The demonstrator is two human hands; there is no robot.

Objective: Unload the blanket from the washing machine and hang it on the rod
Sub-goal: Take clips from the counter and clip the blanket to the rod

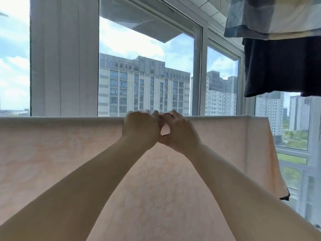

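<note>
A pale peach blanket (60, 153) hangs draped over a horizontal rod and fills the lower half of the head view; the rod itself is hidden under the fold along its top edge. Its right end drops to a dark-trimmed corner (284, 197). My left hand (140, 127) and my right hand (178, 131) meet side by side at the middle of the top edge, fingers curled over the fold and gripping the blanket. The washing machine is out of view.
Large windows (147, 66) with white frames stand just behind the blanket, with tall buildings outside. At the upper right hang a checked blue-and-cream cloth (274, 14) and a dark garment (281, 66), above and to the right of the blanket's end.
</note>
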